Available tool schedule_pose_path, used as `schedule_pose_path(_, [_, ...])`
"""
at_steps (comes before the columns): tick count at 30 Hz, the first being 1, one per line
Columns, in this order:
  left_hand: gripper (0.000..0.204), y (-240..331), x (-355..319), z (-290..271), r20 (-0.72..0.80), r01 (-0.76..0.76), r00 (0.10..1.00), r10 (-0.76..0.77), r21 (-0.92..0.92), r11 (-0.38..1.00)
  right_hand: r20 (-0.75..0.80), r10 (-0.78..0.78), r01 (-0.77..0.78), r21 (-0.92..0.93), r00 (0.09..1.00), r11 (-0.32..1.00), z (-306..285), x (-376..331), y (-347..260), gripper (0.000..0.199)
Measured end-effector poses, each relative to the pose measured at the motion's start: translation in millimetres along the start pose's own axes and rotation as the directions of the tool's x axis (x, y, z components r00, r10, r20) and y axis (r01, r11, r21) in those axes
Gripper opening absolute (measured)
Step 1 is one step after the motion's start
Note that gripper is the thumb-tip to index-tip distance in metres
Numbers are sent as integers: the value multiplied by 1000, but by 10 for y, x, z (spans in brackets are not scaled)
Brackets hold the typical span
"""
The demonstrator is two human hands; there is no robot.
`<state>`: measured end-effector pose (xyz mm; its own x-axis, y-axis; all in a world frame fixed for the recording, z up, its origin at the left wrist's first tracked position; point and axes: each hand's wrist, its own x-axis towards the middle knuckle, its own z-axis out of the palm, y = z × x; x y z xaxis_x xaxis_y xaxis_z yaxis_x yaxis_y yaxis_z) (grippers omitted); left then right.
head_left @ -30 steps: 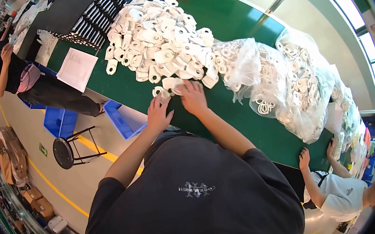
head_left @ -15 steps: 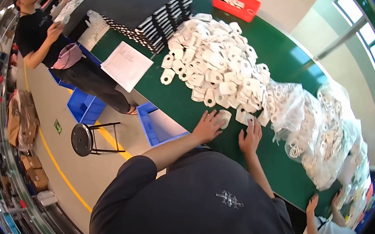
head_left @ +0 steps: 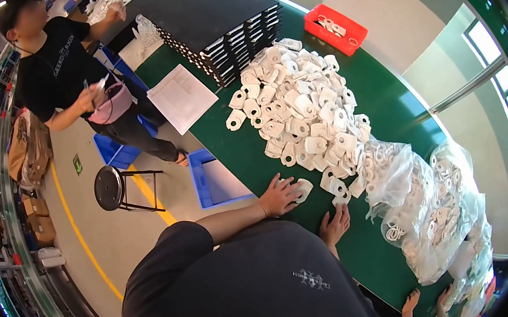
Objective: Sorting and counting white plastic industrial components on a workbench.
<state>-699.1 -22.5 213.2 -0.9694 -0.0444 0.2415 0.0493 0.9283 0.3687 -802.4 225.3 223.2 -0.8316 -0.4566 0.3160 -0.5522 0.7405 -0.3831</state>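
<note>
Pale lettering [head_left: 312,281] is showing on the chest of the wearer's dark grey, short-sleeved shirt [head_left: 229,274], and more is running across the black T-shirt [head_left: 56,71] of a co-worker who is standing left of the big heap of white, flat parts with round holes [head_left: 305,109]. A white paper sheet [head_left: 183,99] with faint print (too small to make out) is lying left of the heap; farther left, a green floor sign [head_left: 77,165] is bearing a pale arrow.

On the heap's near side, a loose white rounded part [head_left: 304,188] is lying on the glossy green tabletop [head_left: 388,96] — right under the fingers of the bare left hand [head_left: 279,196], which are spreading over it; whether they are gripping, I cannot tell. Just right of it, a second white part [head_left: 341,196] is lying by the heap's near edge, with the bare right hand's [head_left: 335,224] fingertips reaching its near end — grasping or merely touching, I cannot tell.
</note>
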Motion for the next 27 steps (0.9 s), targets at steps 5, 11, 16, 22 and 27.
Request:
schedule_pose_path(5, [48, 9, -2, -40, 1, -2, 1000, 2, -16, 1000, -16, 14, -14, 24, 1000, 1000, -4, -9, -5, 48])
schedule_pose_path(11, [47, 24, -12, -53, -22, 20, 1000, -20, -24, 1000, 11, 13, -13, -1, 1000, 1000, 24, -19, -6, 49])
schedule_pose_path(16, [50, 26, 5, -42, -6, 58, 998, -58, -11, 998, 13, 54, -54, -27, 998, 998, 43, -29, -1, 51])
schedule_pose_path(22, [53, 20, 14, -40, -26, 77, 997, -77, -7, 997, 36, 54, -52, -44, 998, 998, 40, -15, -7, 51])
schedule_pose_path(27, [53, 28, 19, -50, -10, 81, 997, -81, -11, 997, 29, 27, -27, -31, 999, 999, 32, -10, -14, 51])
